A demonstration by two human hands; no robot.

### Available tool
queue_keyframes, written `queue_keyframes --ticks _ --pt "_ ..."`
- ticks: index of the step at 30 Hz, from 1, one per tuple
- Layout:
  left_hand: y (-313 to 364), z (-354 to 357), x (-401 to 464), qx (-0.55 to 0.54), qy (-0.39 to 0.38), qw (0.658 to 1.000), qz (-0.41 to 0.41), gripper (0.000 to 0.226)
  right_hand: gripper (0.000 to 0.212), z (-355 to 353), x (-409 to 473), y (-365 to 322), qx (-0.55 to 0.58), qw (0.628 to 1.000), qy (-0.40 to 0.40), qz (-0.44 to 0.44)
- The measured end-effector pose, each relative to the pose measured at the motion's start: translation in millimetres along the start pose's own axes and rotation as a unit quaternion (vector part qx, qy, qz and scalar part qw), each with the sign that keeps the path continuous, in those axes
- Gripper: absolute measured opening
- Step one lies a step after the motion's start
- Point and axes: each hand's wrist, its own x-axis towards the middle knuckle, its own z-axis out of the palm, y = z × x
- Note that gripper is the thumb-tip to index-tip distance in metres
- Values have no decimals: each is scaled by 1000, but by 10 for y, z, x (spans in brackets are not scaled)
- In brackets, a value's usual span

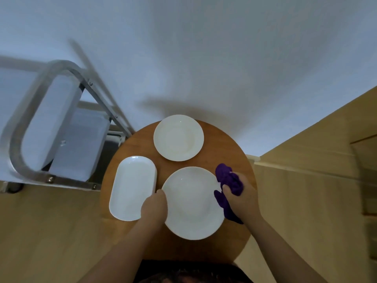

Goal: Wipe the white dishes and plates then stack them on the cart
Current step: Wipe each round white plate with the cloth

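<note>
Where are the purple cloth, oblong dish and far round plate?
purple cloth (pixel 229 178), head view, bunched upper part
oblong white dish (pixel 132 186), head view, flat centre
far round plate (pixel 178 137), head view, centre well

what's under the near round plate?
The near round plate rests on the round wooden table. The left hand grips its left rim; any fingers beneath, and the wood it covers, are hidden.

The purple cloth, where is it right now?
In the head view the purple cloth is bunched in the right hand, at the right edge of the large round plate on the round wooden table.
</note>
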Motion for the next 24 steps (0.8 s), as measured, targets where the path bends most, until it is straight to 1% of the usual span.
queue_keyframes --ticks 2,3,4,6,8,9,10,11,12,13,14,15,16,18,20,21,23,24 --pt "63 -36 54 64 -3 998 18 21 36 46 23 -47 -6 1000 -16 -4" --pt "99 -86 114 78 8 997 25 19 35 74 43 -70 -5 1000 -23 -5" --pt "136 -153 200 69 22 997 31 21 35 101 68 -99 -5 1000 -29 -5" --pt "240 -318 431 -12 46 998 47 25 36 163 126 -172 3 999 -36 6" --pt "401 -458 696 -157 39 986 44 26 34 231 211 -254 33 999 -29 22" --pt "491 -509 835 -248 24 968 12 25 32 268 259 -295 49 998 -24 30" --pt "582 -541 960 -349 -2 936 -39 23 31 303 308 -342 63 997 -20 39" --pt "669 -556 1057 -449 -38 887 -98 28 29 332 352 -390 72 996 -17 48" --pt "728 -542 1138 -524 -73 835 -151 37 29 359 390 -441 79 995 -14 55" --pt "769 -521 1213 -569 -94 795 -187 44 29 385 428 -487 84 994 -13 62" --pt "795 -490 1291 -594 -97 771 -209 47 30 398 456 -523 86 994 -12 70" --pt "809 -457 1358 -611 -92 755 -221 48 31 399 471 -550 84 993 -11 78" --pt "822 -424 1413 -620 -83 746 -230 47 31 394 482 -567 80 993 -8 84" --pt "828 -371 1504 -618 -76 744 -242 46 30 378 473 -578 75 992 -5 100" --pt "814 -345 1567 -622 -94 737 -248 43 32 362 451 -572 77 990 2 118" --pt "796 -333 1595 -619 -105 741 -238 41 34 355 436 -558 78 989 7 123" --pt "763 -331 1634 -597 -109 770 -198 40 35 348 416 -551 79 988 18 129" --pt "752 -349 1637 -587 -98 783 -183 40 35 340 403 -548 77 988 23 130"
